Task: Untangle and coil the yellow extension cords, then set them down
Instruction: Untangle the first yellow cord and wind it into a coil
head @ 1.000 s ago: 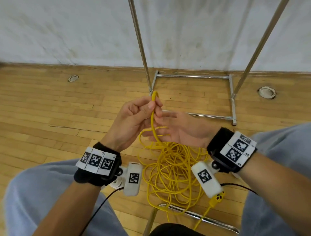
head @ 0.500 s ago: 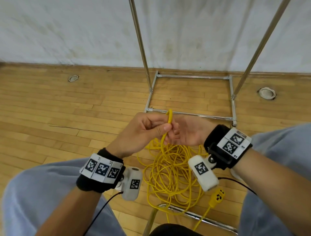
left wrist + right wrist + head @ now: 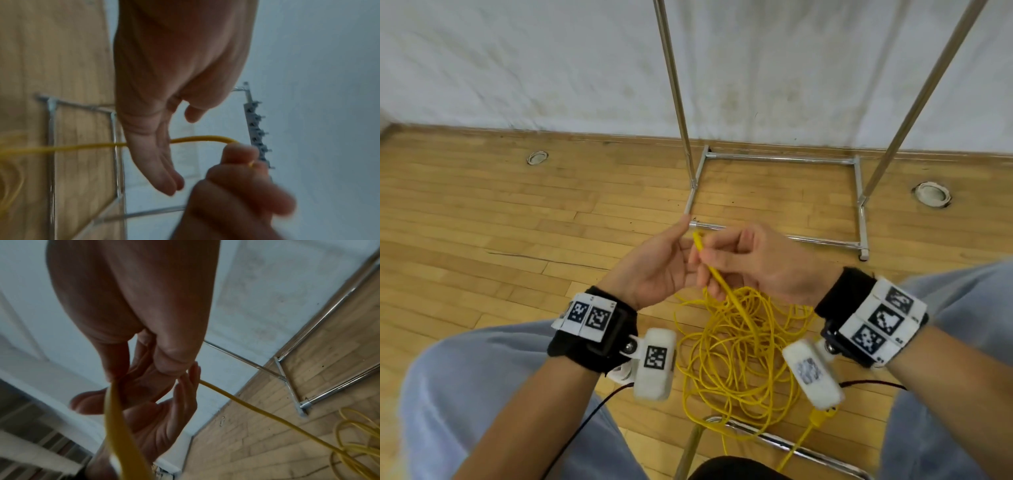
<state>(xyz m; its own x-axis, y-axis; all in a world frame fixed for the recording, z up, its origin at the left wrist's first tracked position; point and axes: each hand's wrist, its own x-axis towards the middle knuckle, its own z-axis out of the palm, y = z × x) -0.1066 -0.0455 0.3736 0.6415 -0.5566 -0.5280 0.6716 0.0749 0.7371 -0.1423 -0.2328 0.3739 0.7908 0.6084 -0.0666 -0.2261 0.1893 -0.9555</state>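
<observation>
Your right hand (image 3: 753,263) pinches the cord (image 3: 717,277) running down to the floor (image 3: 517,222) tangle; left hand (image 3: 657,267) lies open alongside.

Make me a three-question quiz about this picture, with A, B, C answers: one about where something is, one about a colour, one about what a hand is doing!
1. Where does most of the cord lie?
A. On the floor between the knees
B. Hung on the rack
C. On a table

2. What colour is the cord?
A. Black
B. Yellow
C. Green

3. What is the right hand doing?
A. Lying flat on the floor
B. Holding the rack
C. Pinching a cord loop

Answers:
1 A: the tangled pile sits on the wooden floor, in front of the metal rack.
2 B: every strand is yellow.
3 C: its fingertips hold the raised loop, while the left hand beside it has straight fingers.
</observation>
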